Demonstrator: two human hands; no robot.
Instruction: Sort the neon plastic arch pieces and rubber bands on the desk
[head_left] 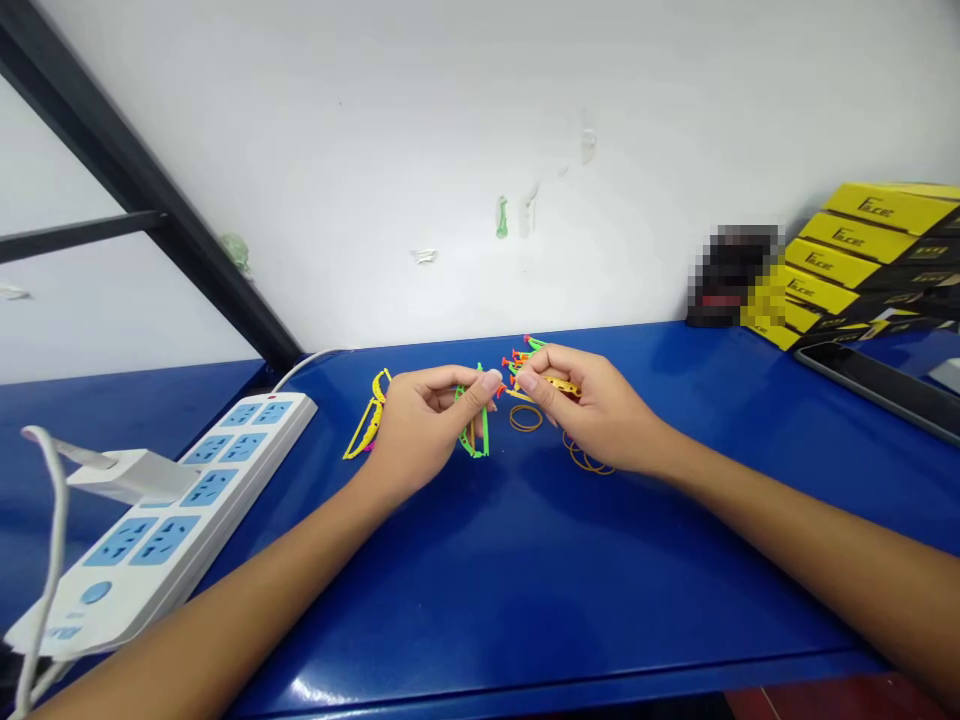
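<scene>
Left hand (417,430) closed around one green toy bow (486,430), right hand (600,405) narrow, grip contents indeterminable, one separate rubber band (526,431) on blue bench (465,590), one power strip (184,515) at left.

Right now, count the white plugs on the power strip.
1: the white plug, on the power strip left of the left hand. Anything directly behind it may be hidden.

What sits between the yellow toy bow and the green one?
In the head view, the left hand shows between the yellow toy bow and the green bow.
</scene>
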